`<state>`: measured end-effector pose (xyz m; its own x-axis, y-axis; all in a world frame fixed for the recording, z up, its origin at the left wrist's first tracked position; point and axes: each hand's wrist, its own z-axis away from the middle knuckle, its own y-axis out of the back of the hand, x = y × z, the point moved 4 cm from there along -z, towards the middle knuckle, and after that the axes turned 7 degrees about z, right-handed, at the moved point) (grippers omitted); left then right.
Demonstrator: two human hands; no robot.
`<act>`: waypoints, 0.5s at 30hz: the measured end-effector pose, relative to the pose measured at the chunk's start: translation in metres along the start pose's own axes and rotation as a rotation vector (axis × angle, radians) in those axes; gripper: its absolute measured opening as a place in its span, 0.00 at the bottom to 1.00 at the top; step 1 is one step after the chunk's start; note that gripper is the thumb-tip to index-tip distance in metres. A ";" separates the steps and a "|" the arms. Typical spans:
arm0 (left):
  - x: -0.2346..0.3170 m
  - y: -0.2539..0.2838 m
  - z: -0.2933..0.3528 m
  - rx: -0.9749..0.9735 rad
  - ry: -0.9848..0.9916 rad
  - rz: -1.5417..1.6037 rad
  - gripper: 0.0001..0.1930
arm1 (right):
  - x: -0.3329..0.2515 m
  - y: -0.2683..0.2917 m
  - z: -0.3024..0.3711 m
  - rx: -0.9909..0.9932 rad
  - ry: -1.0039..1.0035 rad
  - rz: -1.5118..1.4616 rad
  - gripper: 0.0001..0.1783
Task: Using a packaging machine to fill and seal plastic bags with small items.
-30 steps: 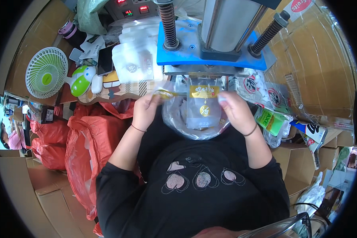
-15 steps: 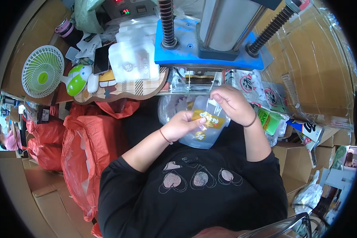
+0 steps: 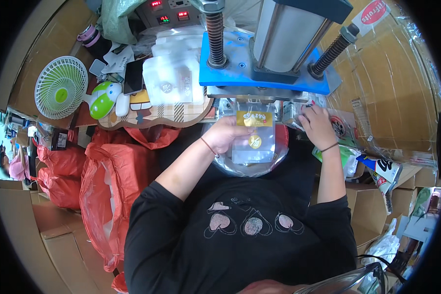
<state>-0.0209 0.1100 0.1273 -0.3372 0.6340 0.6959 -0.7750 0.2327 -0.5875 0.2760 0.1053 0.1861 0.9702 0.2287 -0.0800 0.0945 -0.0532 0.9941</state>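
Observation:
A clear, frosted plastic pouch (image 3: pixel 254 153) with a gold band and a round gold mark stands upright below the press. My left hand (image 3: pixel 224 134) pinches its left edge, thumb across the front. The pouch's upper end reaches under the lower plate of the press (image 3: pixel 264 73), which has a blue top, a grey cylinder and spring-wrapped posts. My right hand (image 3: pixel 317 126) is off the pouch, its fingers apart over printed plastic packaging at the right side of the press. Whether its fingertips touch anything is unclear. Below the pouch lies a round tub or bag with a clear rim (image 3: pixel 252 171), partly covered.
A stack of pouches (image 3: pixel 170 81) lies left of the press on a plaid board (image 3: pixel 157 114). Beyond are a phone (image 3: pixel 134 76) and a small fan (image 3: pixel 61 88). Red bags (image 3: pixel 115 181) stand at left. A large taped carton (image 3: pixel 382 73) borders the right.
My right hand has let go of the pouch's top and moved right, to the side of the press. My left hand has raised the pouch upright, its top under the press plate.

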 end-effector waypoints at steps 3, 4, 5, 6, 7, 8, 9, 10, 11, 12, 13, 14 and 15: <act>0.019 0.037 0.008 0.293 -0.329 -0.311 0.30 | -0.001 0.008 0.012 0.087 0.062 -0.091 0.12; 0.038 0.063 0.009 0.400 -0.464 -0.461 0.35 | -0.001 0.011 0.017 0.127 0.089 -0.136 0.11; 0.069 0.072 0.021 0.579 -0.792 -0.893 0.36 | 0.004 0.008 0.021 0.122 0.075 -0.134 0.11; 0.089 0.071 0.039 0.757 -1.123 -1.331 0.37 | 0.012 0.004 0.022 0.109 0.065 -0.167 0.09; 0.088 0.076 0.047 0.753 -1.118 -1.333 0.37 | 0.019 0.001 0.021 0.097 0.055 -0.200 0.08; 0.082 0.074 0.054 0.719 -1.073 -1.593 0.34 | 0.023 -0.001 0.018 0.087 0.049 -0.233 0.07; 0.075 0.073 0.057 0.668 -1.021 -1.847 0.31 | 0.024 0.002 0.014 0.090 0.044 -0.231 0.07; 0.067 0.070 0.058 0.608 -0.956 -2.099 0.28 | 0.023 0.004 0.009 0.050 0.042 -0.197 0.08; 0.061 0.070 0.064 0.604 -0.957 -2.100 0.28 | 0.019 0.006 0.006 0.007 0.042 -0.166 0.08; 0.055 0.072 0.068 0.553 -0.890 -2.023 0.23 | 0.018 0.005 0.005 -0.035 0.041 -0.135 0.08; 0.049 0.074 0.071 0.503 -0.824 -1.944 0.20 | 0.018 0.004 0.008 -0.035 0.037 -0.135 0.08; 0.046 0.077 0.072 0.459 -0.758 -1.864 0.17 | 0.017 0.003 0.008 -0.006 0.033 -0.094 0.09; 0.044 0.082 0.071 0.459 -0.759 -1.865 0.17 | 0.017 0.001 0.009 0.022 0.029 -0.051 0.10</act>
<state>-0.1371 0.1045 0.1394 0.8301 -0.4880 0.2699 -0.3802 -0.1411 0.9141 0.2946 0.1005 0.1853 0.9570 0.2599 -0.1285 0.1493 -0.0616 0.9869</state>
